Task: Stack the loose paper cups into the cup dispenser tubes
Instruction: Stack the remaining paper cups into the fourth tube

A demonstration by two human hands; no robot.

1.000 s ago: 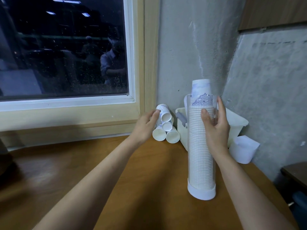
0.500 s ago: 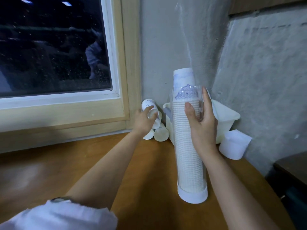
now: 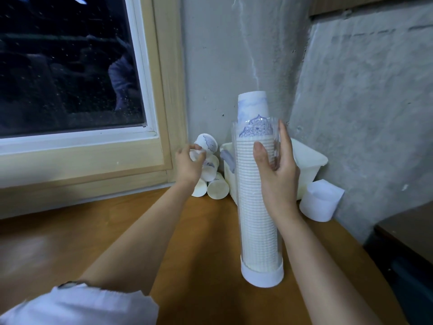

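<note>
The right hand curls its fingers round the dispenser tube; the left hand fingers apparently pinch a paper cup.

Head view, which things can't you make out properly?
All head view:
- Loose cups: left hand covers some, so no count.
- Bin: contents hidden behind the tube and right hand.
- Stack in the tube: rims too fine to count.
- Sleeve: cut off by bottom edge.

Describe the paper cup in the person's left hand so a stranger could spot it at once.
Start at the lower right corner of the window frame, by the grey wall. Below it, loose cups lie piled on the wooden table. The left hand grips the topmost cup, the only one held.
</note>
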